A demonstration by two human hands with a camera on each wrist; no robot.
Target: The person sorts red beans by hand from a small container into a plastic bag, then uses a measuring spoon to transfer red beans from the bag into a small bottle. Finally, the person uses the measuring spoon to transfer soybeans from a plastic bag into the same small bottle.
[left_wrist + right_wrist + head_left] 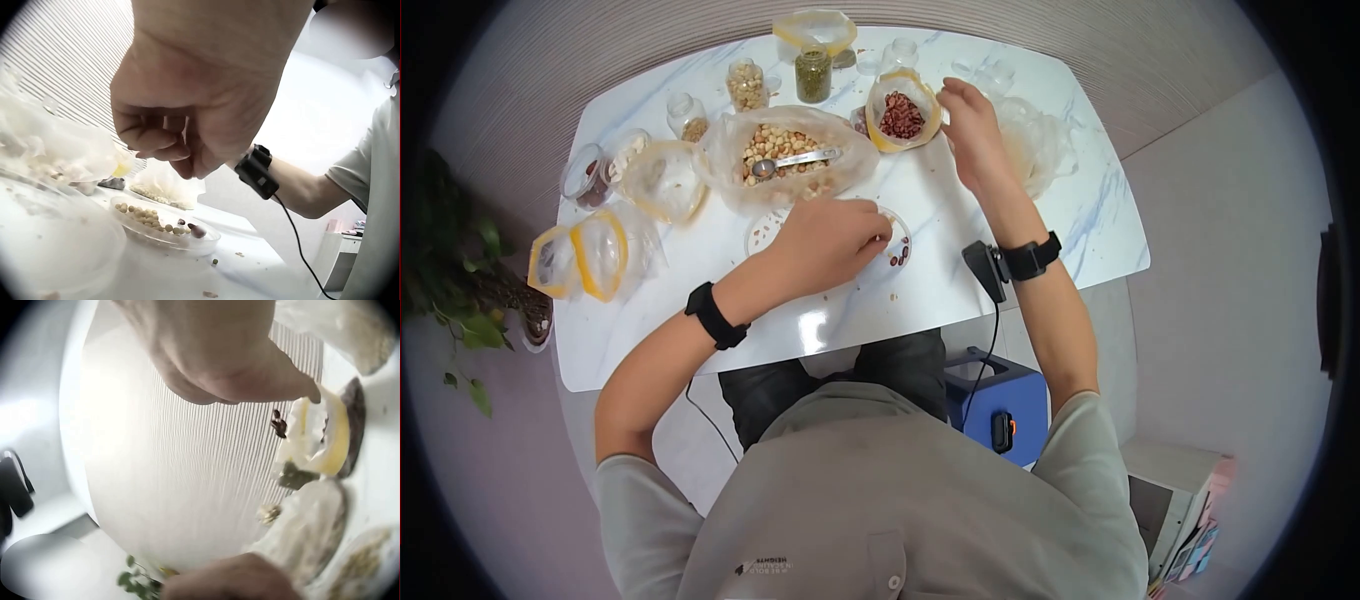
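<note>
My left hand [835, 240] hovers over a clear shallow dish [752, 238], fingers curled in and fingertips together. In the left wrist view, nothing shows between those fingertips [181, 167]; the inside of the hand is hidden. Pale round nuts [147, 215] lie in the dish, and a few dark red beans [900, 252] are at its right side. My right hand [975, 135] is beside a yellow-rimmed plastic bag [878, 125] of reddish kernels [902, 115]. One fingertip [314, 394] meets the bag's rim; the other fingers look loose.
Behind the dish lies a large bag of nuts [855, 150] with a metal measuring spoon [800, 160] on top. Jars, including one of green beans [812, 75], line the far side. Yellow-rimmed bags [600, 255] are at left; a clear bag [1040, 145] lies right. Crumbs dot the table [960, 285].
</note>
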